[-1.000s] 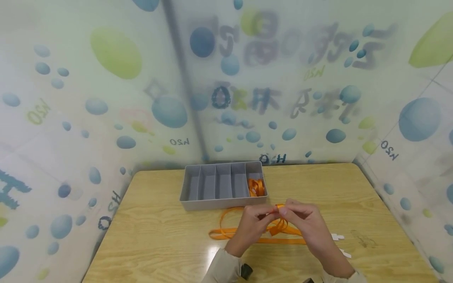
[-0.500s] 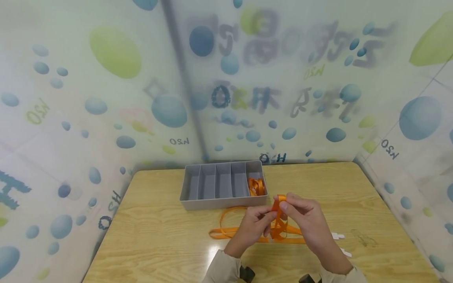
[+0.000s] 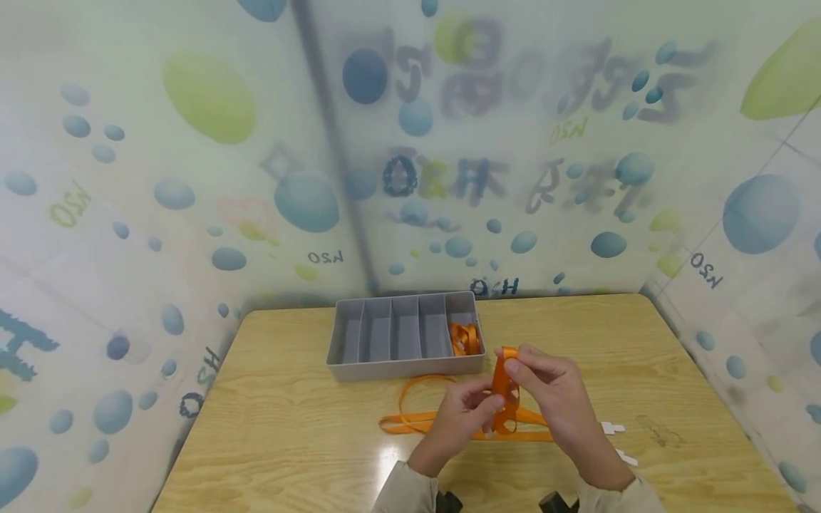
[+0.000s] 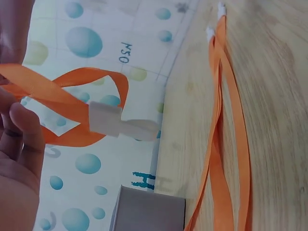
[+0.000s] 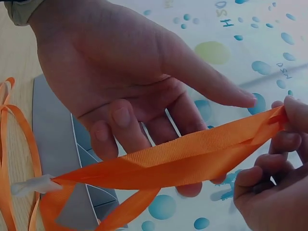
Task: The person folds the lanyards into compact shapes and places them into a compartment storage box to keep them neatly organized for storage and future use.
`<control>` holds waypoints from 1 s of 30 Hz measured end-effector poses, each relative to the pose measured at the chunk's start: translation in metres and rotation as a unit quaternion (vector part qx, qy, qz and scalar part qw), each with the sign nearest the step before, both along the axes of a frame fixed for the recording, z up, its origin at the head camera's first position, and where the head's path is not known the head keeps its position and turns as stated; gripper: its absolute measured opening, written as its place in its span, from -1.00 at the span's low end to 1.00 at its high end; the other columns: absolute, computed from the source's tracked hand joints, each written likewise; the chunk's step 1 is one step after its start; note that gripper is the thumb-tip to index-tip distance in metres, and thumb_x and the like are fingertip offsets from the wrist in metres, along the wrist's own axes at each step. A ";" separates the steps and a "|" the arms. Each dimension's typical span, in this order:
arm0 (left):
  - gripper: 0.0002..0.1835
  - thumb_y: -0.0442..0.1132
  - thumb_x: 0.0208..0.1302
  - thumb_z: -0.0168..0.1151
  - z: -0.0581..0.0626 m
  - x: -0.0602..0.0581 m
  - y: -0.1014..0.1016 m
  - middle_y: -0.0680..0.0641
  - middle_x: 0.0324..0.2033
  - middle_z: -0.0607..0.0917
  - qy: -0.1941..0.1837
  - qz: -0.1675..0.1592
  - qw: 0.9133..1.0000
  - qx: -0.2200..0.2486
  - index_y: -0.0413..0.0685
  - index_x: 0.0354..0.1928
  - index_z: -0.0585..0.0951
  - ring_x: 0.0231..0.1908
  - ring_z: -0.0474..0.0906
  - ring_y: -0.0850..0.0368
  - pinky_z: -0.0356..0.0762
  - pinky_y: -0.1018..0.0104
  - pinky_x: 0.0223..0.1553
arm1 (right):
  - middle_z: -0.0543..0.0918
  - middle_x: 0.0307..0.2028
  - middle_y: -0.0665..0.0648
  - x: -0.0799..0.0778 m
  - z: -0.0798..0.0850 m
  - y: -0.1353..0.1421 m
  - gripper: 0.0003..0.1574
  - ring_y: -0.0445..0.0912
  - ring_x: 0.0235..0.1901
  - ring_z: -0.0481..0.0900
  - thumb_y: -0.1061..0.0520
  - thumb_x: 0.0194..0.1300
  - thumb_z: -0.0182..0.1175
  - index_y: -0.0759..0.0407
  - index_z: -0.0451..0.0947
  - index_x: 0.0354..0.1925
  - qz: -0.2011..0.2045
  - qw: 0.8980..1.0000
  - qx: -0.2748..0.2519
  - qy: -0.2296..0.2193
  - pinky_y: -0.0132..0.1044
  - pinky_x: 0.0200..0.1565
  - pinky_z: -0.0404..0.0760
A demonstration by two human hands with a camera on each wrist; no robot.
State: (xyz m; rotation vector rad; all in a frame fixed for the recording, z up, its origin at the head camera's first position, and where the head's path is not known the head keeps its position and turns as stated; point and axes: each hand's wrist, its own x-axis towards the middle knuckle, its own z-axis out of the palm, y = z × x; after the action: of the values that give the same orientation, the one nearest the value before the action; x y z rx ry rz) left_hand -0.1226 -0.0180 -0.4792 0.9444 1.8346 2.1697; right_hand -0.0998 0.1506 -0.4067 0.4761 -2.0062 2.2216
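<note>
An orange lanyard [image 3: 502, 374] hangs folded between my hands, its white plastic clip [image 4: 113, 120] at the lower end. Thumb and fingers of my right hand [image 3: 554, 395] pinch its raised top fold. My left hand [image 3: 458, 417] is alongside, lower down. In the right wrist view, the left hand's palm [image 5: 110, 62] faces the camera. Some left fingers pass behind the band, while the thumb stands apart from it. More orange lanyards [image 3: 410, 422] lie stretched on the table, partly hidden by my hands, with white clips [image 3: 612, 429] at their right ends.
A grey divided box [image 3: 404, 367] stands beyond my hands at the back of the wooden table [image 3: 288, 413]. Coiled orange lanyards [image 3: 465, 340] sit in its rightmost compartment; the other compartments show bare. Printed sheeting [image 3: 410, 235] rises close behind and beside the table.
My right hand has risen slightly with the lanyard's top fold, while my left hand has slid down along it. The bunched lanyard now hangs longer between them.
</note>
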 end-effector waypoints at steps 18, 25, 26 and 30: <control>-0.90 -0.52 0.24 0.30 -0.002 0.001 0.011 -0.22 -0.44 0.69 0.151 0.055 0.986 -0.044 -0.30 -0.21 0.68 -0.63 0.52 0.06 0.57 0.42 -0.59 | 0.68 -0.26 0.03 0.000 0.000 -0.001 -0.69 -0.14 -0.28 0.47 0.41 0.43 0.09 0.40 0.63 0.07 0.022 1.000 -0.007 0.013 -0.35 -0.16 0.59; -0.88 -0.26 0.30 0.34 0.000 0.002 0.009 -0.03 -0.25 0.68 0.227 0.123 0.957 -0.133 -0.18 -0.26 0.75 -0.51 0.40 0.47 0.46 0.63 -0.52 | 0.65 -0.29 0.01 0.002 0.000 -0.002 -0.69 -0.14 -0.28 0.46 0.40 0.43 0.09 0.41 0.63 0.07 0.027 1.000 0.002 0.009 -0.36 -0.19 0.55; -0.87 -0.24 0.30 0.35 0.000 0.001 0.009 -0.01 -0.23 0.66 0.244 0.138 0.949 -0.146 -0.16 -0.27 0.77 -0.49 0.40 0.45 0.44 0.65 -0.48 | 0.64 -0.32 0.00 0.003 0.000 -0.002 -0.69 -0.14 -0.29 0.45 0.40 0.42 0.09 0.41 0.63 0.07 0.026 1.000 0.003 0.009 -0.36 -0.23 0.53; -0.89 -0.20 0.26 0.39 0.003 0.000 0.005 0.08 -0.35 0.54 0.318 0.198 0.909 -0.185 -0.09 -0.29 0.78 -0.49 0.38 0.31 0.28 0.71 -0.44 | 0.51 -0.42 -0.01 0.004 0.000 -0.002 -0.67 -0.12 -0.36 0.40 0.42 0.42 0.09 0.35 0.66 0.06 0.025 0.999 0.007 0.019 -0.31 -0.37 0.42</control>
State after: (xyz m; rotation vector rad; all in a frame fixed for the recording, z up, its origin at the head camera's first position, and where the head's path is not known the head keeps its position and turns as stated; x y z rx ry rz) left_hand -0.1223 -0.0131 -0.4766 1.3910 2.8298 1.6727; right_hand -0.0961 0.1491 -0.4063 0.5734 -2.0145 2.2099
